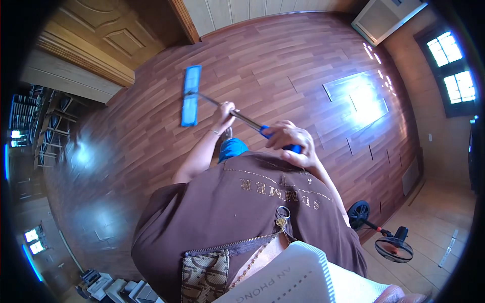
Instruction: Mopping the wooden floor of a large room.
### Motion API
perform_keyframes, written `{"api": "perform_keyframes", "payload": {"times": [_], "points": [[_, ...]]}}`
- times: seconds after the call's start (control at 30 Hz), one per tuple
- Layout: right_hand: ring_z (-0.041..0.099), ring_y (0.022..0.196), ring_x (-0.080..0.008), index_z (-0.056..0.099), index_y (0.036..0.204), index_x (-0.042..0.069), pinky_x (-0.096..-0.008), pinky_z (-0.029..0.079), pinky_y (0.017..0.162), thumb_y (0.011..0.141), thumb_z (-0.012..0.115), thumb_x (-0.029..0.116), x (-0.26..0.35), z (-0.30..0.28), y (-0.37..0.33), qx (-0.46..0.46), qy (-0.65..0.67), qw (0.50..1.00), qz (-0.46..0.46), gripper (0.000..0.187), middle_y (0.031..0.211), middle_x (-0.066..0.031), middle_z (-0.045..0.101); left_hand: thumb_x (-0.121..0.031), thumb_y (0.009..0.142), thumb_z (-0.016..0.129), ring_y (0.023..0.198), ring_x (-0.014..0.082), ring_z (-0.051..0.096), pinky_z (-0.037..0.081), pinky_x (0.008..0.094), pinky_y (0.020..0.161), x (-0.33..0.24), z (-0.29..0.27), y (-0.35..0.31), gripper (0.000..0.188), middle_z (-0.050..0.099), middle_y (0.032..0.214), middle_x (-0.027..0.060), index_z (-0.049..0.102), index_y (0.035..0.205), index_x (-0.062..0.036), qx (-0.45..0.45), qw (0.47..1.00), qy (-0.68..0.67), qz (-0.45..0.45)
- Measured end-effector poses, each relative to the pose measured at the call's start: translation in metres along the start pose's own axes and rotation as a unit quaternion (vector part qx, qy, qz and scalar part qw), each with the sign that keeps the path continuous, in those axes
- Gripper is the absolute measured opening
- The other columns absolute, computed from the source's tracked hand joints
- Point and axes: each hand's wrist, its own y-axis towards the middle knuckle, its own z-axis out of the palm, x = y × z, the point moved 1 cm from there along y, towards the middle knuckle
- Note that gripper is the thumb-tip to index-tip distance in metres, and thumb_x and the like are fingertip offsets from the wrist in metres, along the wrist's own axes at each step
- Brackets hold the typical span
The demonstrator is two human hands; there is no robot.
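The step in hand looks to be wiping the wood-look floor (283,55) with a flat mop, whose blue mop head (190,109) lies toward the floor's far left corner, well short of the far edge and out from the wooden door (124,40) at the left edge. The left hand (225,116) is wrapped around the metal pole (245,120) partway down, while the right hand (293,144) grips the blue handle at its top end. That spacing should serve well: the lower hand can steer and press lightly, the upper one act as pivot. Since the head's long side points toward the far edge, side-to-side strokes would probably clean the widest band, each overlapping the last. Pressure is best even, so that the whole pad lies flat, and the pole low enough not to lift one side. Working backward would spare the wiped boards from the foot (228,134) just below the left hand in view. Near the right edge, the standing fan (401,234) calls for shorter, careful strokes.
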Motion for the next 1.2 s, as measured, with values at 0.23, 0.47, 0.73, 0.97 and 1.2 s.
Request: {"api": "perform_keyframes", "payload": {"times": [0.23, 0.47, 0.73, 0.97, 1.2], "points": [[0.062, 0.096, -0.0265, 0.064, 0.085, -0.003, -0.0385, 0.046, 0.087, 0.090, 0.060, 0.012, -0.112, -0.006, 0.035, 0.065, 0.195, 0.967, 0.151, 0.016, 0.090, -0.0159, 0.066, -0.020, 0.075, 0.070, 0.072, 0.0378, 0.055, 0.042, 0.0470, 0.065, 0.105, -0.018, -0.026, 0.026, 0.055, 0.069, 0.0159, 0.049, 0.066, -0.0065, -0.029, 0.994, 0.087, -0.063], [0.061, 0.089, -0.0276, 0.062, 0.080, -0.004, -0.0410, 0.046, 0.088, 0.089, 0.060, 0.010, -0.124, -0.040, 0.073, 0.076, 0.220, 0.958, 0.168, 0.017, 0.081, -0.0144, 0.064, -0.014, 0.072, 0.067, 0.069, 0.0330, 0.058, 0.044, 0.0429, 0.064, 0.108, -0.018, 0.002, 0.019, 0.057, 0.065, 0.0142, 0.052, 0.064, -0.0073, 0.004, 0.991, 0.080, -0.103], [0.065, 0.078, -0.0311, 0.062, 0.070, -0.002, -0.0398, 0.049, 0.074, 0.078, 0.057, 0.008, -0.048, -0.121, 0.190, -0.058, 0.078, 0.988, 0.124, 0.013, 0.069, -0.0125, 0.062, -0.012, 0.066, 0.067, 0.068, 0.0358, 0.059, 0.045, 0.0441, 0.060, 0.036, -0.062, 0.172, 0.014, 0.058, 0.066, 0.0145, 0.054, 0.067, -0.0077, 0.124, 0.990, -0.070, 0.023], [0.067, 0.064, -0.0262, 0.054, 0.053, 0.008, -0.0375, 0.045, 0.066, 0.067, 0.064, 0.035, 0.032, -0.107, 0.251, -0.202, -0.149, 0.958, 0.137, 0.033, 0.056, -0.0058, 0.060, -0.018, 0.071, 0.059, 0.071, 0.0329, 0.061, 0.046, 0.0443, 0.064, -0.027, -0.065, 0.279, 0.011, 0.060, 0.065, 0.0122, 0.059, 0.063, -0.0109, 0.333, 0.928, -0.112, 0.121], [0.070, 0.081, -0.0226, 0.063, 0.075, 0.008, -0.0354, 0.049, 0.069, 0.076, 0.073, 0.034, 0.082, -0.088, 0.278, -0.035, -0.325, 0.932, 0.157, 0.028, 0.078, -0.0054, 0.070, -0.012, 0.067, 0.063, 0.096, 0.0308, 0.060, 0.049, 0.0431, 0.082, -0.081, -0.033, 0.304, 0.019, 0.064, 0.087, 0.0122, 0.067, 0.085, -0.0082, 0.458, 0.847, -0.171, 0.208]]}}
